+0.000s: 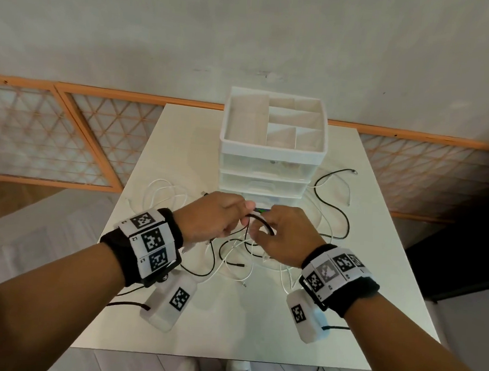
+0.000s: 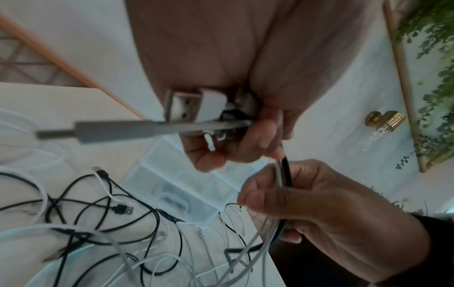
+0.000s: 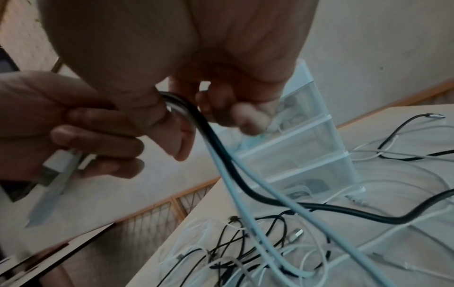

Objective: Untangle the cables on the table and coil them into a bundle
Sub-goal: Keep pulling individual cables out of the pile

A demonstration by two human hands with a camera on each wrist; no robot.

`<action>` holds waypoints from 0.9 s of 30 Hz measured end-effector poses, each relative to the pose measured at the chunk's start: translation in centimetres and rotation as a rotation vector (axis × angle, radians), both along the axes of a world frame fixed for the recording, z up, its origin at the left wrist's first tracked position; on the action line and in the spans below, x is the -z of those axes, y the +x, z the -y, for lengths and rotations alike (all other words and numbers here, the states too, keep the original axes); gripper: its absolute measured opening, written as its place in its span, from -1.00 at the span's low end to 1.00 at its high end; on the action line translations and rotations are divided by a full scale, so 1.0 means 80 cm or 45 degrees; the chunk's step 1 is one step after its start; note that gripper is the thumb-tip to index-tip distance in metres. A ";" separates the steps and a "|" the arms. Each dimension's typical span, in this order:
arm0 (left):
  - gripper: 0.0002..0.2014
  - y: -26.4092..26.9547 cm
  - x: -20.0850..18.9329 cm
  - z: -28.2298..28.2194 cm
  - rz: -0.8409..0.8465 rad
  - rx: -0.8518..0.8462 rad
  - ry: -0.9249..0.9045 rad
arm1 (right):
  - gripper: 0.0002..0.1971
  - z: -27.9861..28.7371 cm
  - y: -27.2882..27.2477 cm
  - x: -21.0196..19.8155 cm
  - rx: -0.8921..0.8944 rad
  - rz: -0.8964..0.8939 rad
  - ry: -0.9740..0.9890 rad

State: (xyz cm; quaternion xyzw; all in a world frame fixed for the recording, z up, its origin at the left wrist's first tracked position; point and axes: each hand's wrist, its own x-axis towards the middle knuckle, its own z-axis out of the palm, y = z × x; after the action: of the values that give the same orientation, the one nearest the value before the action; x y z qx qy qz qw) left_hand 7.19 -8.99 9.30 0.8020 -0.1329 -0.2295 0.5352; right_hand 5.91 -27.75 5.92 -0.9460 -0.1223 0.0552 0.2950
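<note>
Head view shows the cables (image 1: 233,251) in a black and white tangle on the table (image 1: 377,252) before the drawer unit (image 1: 272,146), several strands lifted between your hands. Your left hand (image 1: 215,215) curls round the gathered plug ends (image 2: 196,108); your right hand (image 1: 280,237) pinches the black cable (image 3: 221,155) and white strands just beside it.

Head looks down; wrist views close, sharing cables (image 1: 327,204).
</note>
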 end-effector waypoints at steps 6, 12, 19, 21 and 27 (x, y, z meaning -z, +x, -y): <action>-0.63 0.004 -0.016 -0.030 0.258 0.165 0.223 | -0.76 0.090 0.049 -0.018 0.468 -0.120 -0.532; -0.59 0.000 0.030 -0.008 0.333 0.170 0.607 | -0.95 0.098 0.071 0.001 0.565 0.853 -0.037; -0.68 -0.008 0.057 -0.014 0.147 0.149 0.597 | -0.94 0.136 0.020 0.082 0.584 -0.234 -0.670; -0.72 -0.006 0.054 -0.018 0.155 0.191 0.551 | -0.94 0.144 0.015 0.086 0.617 -0.319 -0.629; -0.72 0.000 0.057 -0.018 0.209 0.398 0.756 | -0.88 0.153 0.062 0.038 0.787 0.074 0.034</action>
State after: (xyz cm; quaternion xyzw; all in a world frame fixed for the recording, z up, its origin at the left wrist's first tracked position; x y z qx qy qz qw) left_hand 7.20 -7.56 4.74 0.9084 -0.2243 -0.2722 0.2243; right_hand 10.86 -39.95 2.91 -0.9355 0.1622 -0.0657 0.3068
